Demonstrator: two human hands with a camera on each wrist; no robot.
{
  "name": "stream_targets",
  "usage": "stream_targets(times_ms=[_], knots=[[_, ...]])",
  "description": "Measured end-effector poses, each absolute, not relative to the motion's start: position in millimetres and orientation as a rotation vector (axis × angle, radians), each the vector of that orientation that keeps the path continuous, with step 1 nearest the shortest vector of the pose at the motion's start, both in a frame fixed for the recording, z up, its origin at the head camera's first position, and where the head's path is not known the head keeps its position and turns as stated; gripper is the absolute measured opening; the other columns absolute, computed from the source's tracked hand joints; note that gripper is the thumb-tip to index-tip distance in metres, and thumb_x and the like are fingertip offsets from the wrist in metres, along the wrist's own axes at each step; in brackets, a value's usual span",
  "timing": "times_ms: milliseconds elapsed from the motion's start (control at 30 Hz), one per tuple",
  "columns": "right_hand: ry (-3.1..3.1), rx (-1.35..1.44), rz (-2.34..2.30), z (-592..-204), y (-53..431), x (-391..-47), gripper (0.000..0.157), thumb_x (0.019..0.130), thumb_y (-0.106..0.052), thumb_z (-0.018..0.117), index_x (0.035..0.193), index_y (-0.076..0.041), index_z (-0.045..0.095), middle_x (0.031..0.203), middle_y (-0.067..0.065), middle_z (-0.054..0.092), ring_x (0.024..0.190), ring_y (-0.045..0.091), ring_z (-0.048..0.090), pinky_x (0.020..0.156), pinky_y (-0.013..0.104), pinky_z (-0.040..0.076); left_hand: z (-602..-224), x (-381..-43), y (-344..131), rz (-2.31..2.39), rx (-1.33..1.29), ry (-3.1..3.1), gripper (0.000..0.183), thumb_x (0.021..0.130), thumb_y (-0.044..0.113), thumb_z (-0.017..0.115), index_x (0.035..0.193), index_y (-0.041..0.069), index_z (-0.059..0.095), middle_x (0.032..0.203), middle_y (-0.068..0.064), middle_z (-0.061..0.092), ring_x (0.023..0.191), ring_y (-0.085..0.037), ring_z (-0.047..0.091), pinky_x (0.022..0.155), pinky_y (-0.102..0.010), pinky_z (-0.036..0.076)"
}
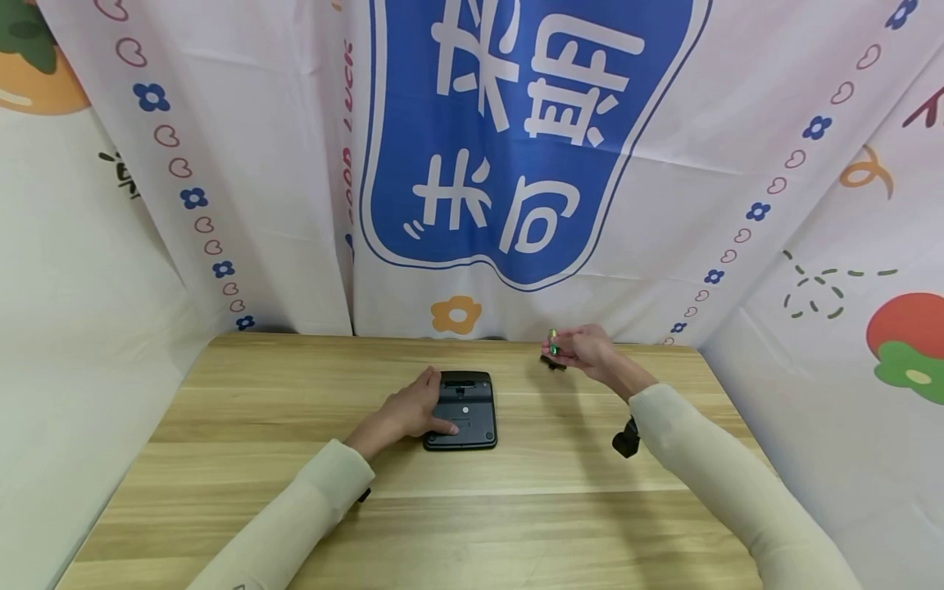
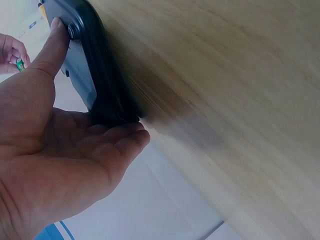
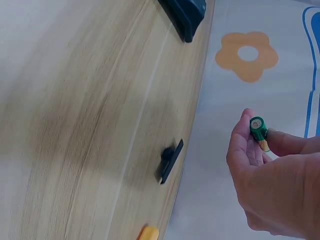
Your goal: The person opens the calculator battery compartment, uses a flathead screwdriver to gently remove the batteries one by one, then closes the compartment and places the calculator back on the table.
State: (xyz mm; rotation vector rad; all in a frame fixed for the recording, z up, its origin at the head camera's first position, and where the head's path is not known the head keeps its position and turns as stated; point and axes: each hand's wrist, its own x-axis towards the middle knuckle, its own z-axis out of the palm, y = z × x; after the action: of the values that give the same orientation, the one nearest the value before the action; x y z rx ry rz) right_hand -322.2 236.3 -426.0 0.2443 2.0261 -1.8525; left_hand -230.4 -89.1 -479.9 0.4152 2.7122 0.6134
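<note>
A black desk calculator (image 1: 478,422) lies face down on the wooden table, its underside up and an open battery slot (image 1: 460,385) near its far edge. My left hand (image 1: 404,411) grips its left side, thumb on the underside and fingers along the far left edge; in the left wrist view that edge looks slightly raised. Beyond it to the right, my right hand (image 1: 587,348) pinches a small green and gold battery (image 3: 258,130) between thumb and fingers, flat end showing. Below that hand, a small black battery cover (image 3: 171,162) rests on the table.
An orange-yellow object (image 3: 149,233), mostly cut off, lies near the table's far edge in the right wrist view. A printed curtain (image 1: 457,283) hangs behind the table (image 1: 516,524), and white cloth walls stand on both sides.
</note>
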Motion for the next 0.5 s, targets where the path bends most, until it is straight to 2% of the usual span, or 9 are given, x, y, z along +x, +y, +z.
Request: stream_targets(times_ms=[200,433,500], knots=[[2.07,0.244,-1.836,-423,251,-323,0.047,0.11,-0.002,0.054,0.152,0.015,0.043,0.143,0.031,0.06,0.111,0.024,0.075,0.114,0.046,0.047,-479,-230,-89,0.612,0.412,2.707,0.11,0.093,0.045,0.082,0.164,-0.01,0.019,0.174,-0.028,0.014,0.156,-0.045,0.031,0.118,-0.064,0.038],[2.133,0.251,-1.818,-419,269,-327,0.047,0.11,-0.004,0.055,0.152,0.014,0.043,0.131,0.023,0.071,0.119,0.027,0.073,0.099,0.033,0.059,-478,-230,-89,0.617,0.406,2.706,0.11,0.093,0.044,0.082,0.164,-0.01,0.018,0.173,-0.028,0.014,0.156,-0.045,0.03,0.118,-0.065,0.037],[2.147,0.267,-1.809,-418,273,-328,0.047,0.11,-0.004,0.054,0.153,0.013,0.043,0.135,0.023,0.069,0.121,0.027,0.072,0.097,0.032,0.059,-478,-230,-89,0.614,0.406,2.708,0.11,0.093,0.044,0.082,0.164,-0.01,0.018,0.174,-0.028,0.014,0.156,-0.044,0.031,0.118,-0.065,0.037]])
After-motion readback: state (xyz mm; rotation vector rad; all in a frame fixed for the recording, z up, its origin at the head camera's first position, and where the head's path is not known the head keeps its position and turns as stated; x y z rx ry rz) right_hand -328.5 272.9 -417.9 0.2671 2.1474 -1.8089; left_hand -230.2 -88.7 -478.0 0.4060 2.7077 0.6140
